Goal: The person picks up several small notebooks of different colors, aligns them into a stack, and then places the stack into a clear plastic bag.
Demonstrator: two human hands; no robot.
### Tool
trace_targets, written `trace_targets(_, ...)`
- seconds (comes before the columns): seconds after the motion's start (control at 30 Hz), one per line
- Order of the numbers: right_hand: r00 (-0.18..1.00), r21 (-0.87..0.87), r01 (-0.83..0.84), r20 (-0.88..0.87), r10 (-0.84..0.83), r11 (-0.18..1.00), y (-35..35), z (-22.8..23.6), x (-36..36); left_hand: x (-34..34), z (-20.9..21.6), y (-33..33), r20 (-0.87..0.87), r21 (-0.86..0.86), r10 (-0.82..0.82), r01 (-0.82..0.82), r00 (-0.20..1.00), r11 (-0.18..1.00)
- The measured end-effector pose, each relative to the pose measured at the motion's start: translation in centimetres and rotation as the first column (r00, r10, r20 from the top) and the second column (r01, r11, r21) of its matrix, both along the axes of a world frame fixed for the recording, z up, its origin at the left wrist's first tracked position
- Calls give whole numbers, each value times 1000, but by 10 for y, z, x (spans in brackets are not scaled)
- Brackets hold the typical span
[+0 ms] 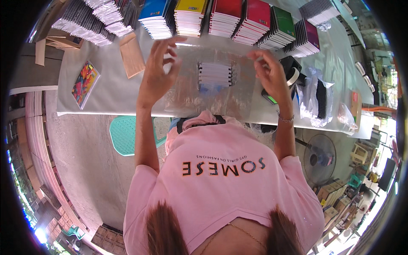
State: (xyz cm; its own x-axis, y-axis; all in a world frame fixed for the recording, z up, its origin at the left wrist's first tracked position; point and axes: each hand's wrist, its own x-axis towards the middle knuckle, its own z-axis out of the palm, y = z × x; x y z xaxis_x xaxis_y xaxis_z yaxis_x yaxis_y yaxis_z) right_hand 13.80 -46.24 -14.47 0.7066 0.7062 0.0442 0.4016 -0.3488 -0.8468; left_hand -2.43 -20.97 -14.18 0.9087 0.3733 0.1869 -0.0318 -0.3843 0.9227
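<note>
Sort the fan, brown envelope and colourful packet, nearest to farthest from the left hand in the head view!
1. Brown envelope: just left of the left hand.
2. Colourful packet: farther left.
3. Fan: away to the right.

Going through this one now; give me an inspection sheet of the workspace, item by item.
Surface: table with a pale grey covering.
Job's things: small bound stack with dark binding at both sides, amid clear plastic.
Clutter: coloured notebook stacks along the far side; brown envelope and multicoloured packet at left.
Hands: left hand and right hand raised either side, open, no grip visible.
Cables: none clearly distinguishable.
Surroundings: green stool, fan.
</note>
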Motion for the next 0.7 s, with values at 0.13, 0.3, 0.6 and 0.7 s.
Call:
trace_targets(0.13,984,20,-96,152,92,995,-19,-58,-23,-24,-63,-13,86,125,-45,34,995,992)
trace_targets(0.3,993,88,-60,108,50,994,-18,-106,-54,-22,-106,-58,188,155,145,-175,972,972)
trace_targets(0.6,983,248,-6,180,-40,969,4,-115,-56,-5,-100,-50,183,399,39,-110,982,910)
trace_targets(0.7,989,310,80,91,-113,947,-4,-122,-55,-8,-99,-46,164,368,17,-78,986,927)
